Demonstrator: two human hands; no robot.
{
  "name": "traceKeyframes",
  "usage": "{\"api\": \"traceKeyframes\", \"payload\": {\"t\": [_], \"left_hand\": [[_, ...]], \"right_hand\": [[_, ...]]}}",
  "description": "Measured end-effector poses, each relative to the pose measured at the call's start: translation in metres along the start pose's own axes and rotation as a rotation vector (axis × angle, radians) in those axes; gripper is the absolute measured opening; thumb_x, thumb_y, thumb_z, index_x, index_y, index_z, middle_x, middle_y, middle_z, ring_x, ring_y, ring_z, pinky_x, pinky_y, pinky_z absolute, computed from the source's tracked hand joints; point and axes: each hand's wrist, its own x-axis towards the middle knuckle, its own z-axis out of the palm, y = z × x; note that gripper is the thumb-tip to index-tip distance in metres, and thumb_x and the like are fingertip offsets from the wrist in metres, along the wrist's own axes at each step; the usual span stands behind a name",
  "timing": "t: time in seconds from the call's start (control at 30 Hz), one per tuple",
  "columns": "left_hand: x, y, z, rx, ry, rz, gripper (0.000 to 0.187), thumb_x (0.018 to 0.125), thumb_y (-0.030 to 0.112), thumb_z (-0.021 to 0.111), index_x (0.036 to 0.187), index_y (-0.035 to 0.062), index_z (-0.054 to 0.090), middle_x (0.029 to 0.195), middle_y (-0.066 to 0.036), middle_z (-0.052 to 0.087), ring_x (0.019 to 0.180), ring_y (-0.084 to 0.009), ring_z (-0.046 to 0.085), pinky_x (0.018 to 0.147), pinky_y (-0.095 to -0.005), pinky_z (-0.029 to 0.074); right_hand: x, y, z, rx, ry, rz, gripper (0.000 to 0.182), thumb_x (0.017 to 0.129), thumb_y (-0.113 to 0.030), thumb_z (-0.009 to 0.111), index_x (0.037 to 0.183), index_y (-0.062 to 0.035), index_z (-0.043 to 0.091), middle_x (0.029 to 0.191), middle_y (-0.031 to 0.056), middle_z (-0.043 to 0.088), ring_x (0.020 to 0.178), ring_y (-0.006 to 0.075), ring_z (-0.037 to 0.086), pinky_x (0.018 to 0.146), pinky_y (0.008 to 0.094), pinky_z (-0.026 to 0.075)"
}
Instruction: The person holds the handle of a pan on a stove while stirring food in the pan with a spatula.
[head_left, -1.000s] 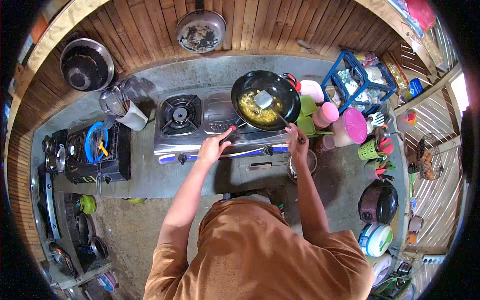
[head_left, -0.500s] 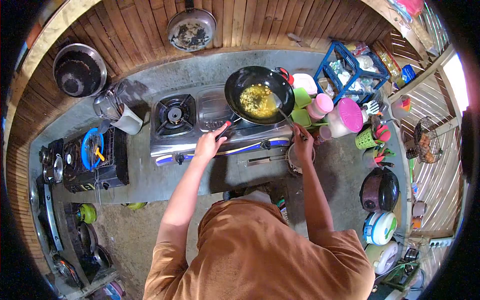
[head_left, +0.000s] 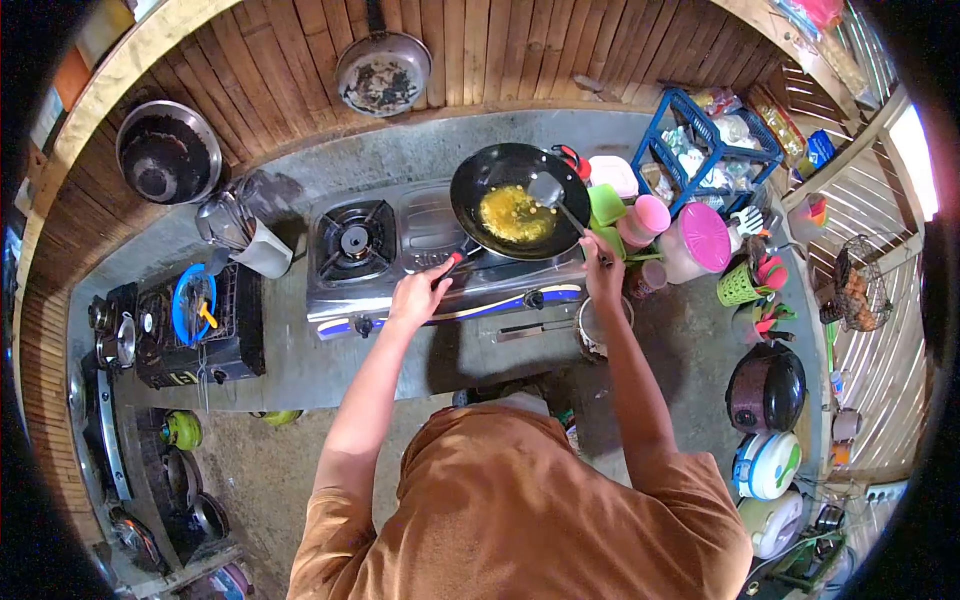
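A black wok [head_left: 480,170] sits on the right burner of a steel two-burner stove [head_left: 420,225], with yellow egg [head_left: 513,213] spread in its bottom. My left hand [head_left: 420,292] grips the wok's red-and-black handle [head_left: 452,263]. My right hand [head_left: 602,268] holds the thin handle of a metal spatula [head_left: 547,188], whose blade rests at the wok's right inner wall, just off the egg.
The stove's left burner [head_left: 354,240] is bare. Green and pink plastic containers [head_left: 640,220] and a blue crate [head_left: 712,140] crowd the right. A small pot [head_left: 598,330] lies in front of the stove, a black grill with a blue plate [head_left: 190,300] at left, and rice cookers [head_left: 765,388] at right.
The spatula blade went from the middle of the egg to the wok's right wall. The egg now lies in a rounder, flatter patch. My left hand stayed on the handle.
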Motion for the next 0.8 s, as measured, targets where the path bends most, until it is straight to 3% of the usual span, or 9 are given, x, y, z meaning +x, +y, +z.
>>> {"api": "traceKeyframes", "payload": {"t": [0.17, 0.23, 0.27, 0.33, 0.53, 0.73, 0.8], "left_hand": [[0.002, 0.000, 0.003, -0.012, 0.005, 0.001, 0.039, 0.089, 0.029, 0.063, 0.128, 0.0311, 0.058, 0.102, -0.017, 0.067, 0.087, -0.0375, 0.065, 0.079, -0.0445, 0.053], [0.000, 0.001, 0.003, -0.019, 0.024, 0.017, 0.040, 0.089, 0.029, 0.061, 0.129, 0.0334, 0.057, 0.099, -0.017, 0.067, 0.086, -0.0379, 0.065, 0.080, -0.0457, 0.053], [0.000, 0.002, 0.002, -0.017, 0.023, -0.001, 0.040, 0.089, 0.029, 0.061, 0.128, 0.0331, 0.058, 0.101, -0.016, 0.067, 0.087, -0.0378, 0.065, 0.080, -0.0453, 0.053], [0.000, 0.004, 0.002, -0.013, 0.020, -0.018, 0.039, 0.089, 0.029, 0.061, 0.128, 0.0328, 0.058, 0.102, -0.016, 0.067, 0.088, -0.0376, 0.065, 0.080, -0.0450, 0.053], [0.001, 0.005, -0.001, -0.069, 0.048, -0.015, 0.037, 0.088, 0.031, 0.063, 0.125, 0.0329, 0.060, 0.104, -0.016, 0.067, 0.089, -0.0367, 0.065, 0.080, -0.0438, 0.053], [0.004, -0.002, 0.000, -0.030, 0.038, -0.037, 0.036, 0.088, 0.032, 0.065, 0.124, 0.0309, 0.062, 0.099, -0.018, 0.068, 0.081, -0.0370, 0.066, 0.072, -0.0419, 0.053], [0.005, -0.002, 0.000, -0.043, 0.038, -0.053, 0.036, 0.087, 0.033, 0.066, 0.123, 0.0323, 0.063, 0.095, -0.017, 0.069, 0.079, -0.0366, 0.067, 0.071, -0.0416, 0.053]], "right_hand": [[0.022, 0.029, -0.003, -0.161, 0.029, -0.159, 0.028, 0.094, -0.026, 0.060, 0.111, -0.0053, 0.069, 0.101, 0.0089, 0.070, 0.083, 0.0109, 0.062, 0.062, 0.0217, 0.048], [0.023, 0.021, 0.001, 0.029, -0.014, 0.058, 0.032, 0.095, -0.030, 0.057, 0.114, -0.0061, 0.067, 0.102, 0.0091, 0.070, 0.075, 0.0092, 0.061, 0.056, 0.0214, 0.047], [0.023, 0.017, 0.003, 0.032, -0.014, 0.059, 0.032, 0.095, -0.030, 0.057, 0.114, -0.0061, 0.067, 0.102, 0.0091, 0.070, 0.075, 0.0092, 0.061, 0.056, 0.0214, 0.047], [0.023, 0.007, 0.007, 0.170, -0.079, 0.328, 0.037, 0.096, -0.033, 0.055, 0.120, -0.0059, 0.063, 0.104, 0.0105, 0.070, 0.064, 0.0069, 0.057, 0.049, 0.0207, 0.044], [0.019, 0.006, 0.017, 0.340, -0.160, 0.477, 0.042, 0.096, -0.037, 0.055, 0.123, -0.0051, 0.058, 0.107, 0.0126, 0.069, 0.056, 0.0053, 0.052, 0.043, 0.0201, 0.040], [-0.002, -0.011, 0.002, 0.232, -0.220, 0.347, 0.039, 0.097, -0.034, 0.054, 0.121, -0.0041, 0.062, 0.106, 0.0127, 0.069, 0.059, 0.0043, 0.052, 0.048, 0.0200, 0.041], [-0.004, -0.017, -0.008, 0.103, -0.218, 0.158, 0.034, 0.096, -0.027, 0.056, 0.120, -0.0037, 0.063, 0.103, 0.0110, 0.070, 0.061, 0.0050, 0.052, 0.056, 0.0202, 0.042]]}}
